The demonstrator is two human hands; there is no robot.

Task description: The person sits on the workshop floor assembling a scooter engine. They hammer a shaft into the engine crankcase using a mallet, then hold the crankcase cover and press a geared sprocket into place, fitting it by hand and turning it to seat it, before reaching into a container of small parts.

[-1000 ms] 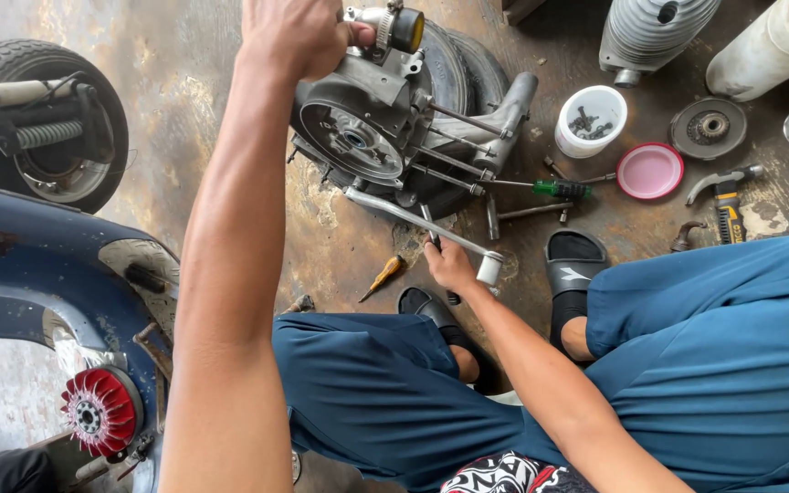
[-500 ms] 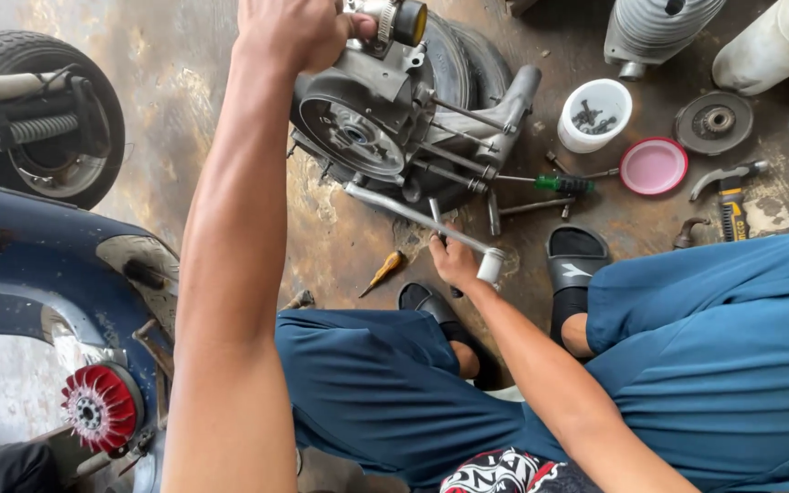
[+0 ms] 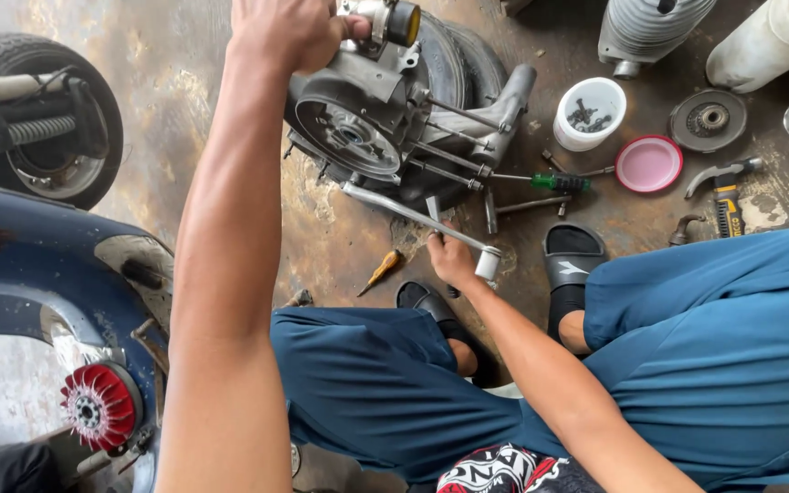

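Note:
A grey scooter engine (image 3: 385, 119) lies on the stained concrete floor, leaning against a tyre (image 3: 454, 55). My left hand (image 3: 285, 32) reaches far forward and grips the top of the engine casing next to a small part with a yellow cap (image 3: 404, 20). My right hand (image 3: 449, 260) is lower, closed around a thin metal tool (image 3: 433, 212) beside the long silver kick lever (image 3: 413, 215) with its white end (image 3: 488, 265).
A white cup of bolts (image 3: 588, 111), a pink lid (image 3: 648, 164), a green-handled screwdriver (image 3: 554, 182), a round clutch part (image 3: 710, 119) and a hammer (image 3: 723, 173) lie to the right. A blue scooter body (image 3: 38, 274) and wheel (image 3: 38, 119) stand left. A yellow-handled tool (image 3: 381, 271) lies near my sandals.
My view has shifted slightly. Both hands stay in the same spots on the engine and the tool.

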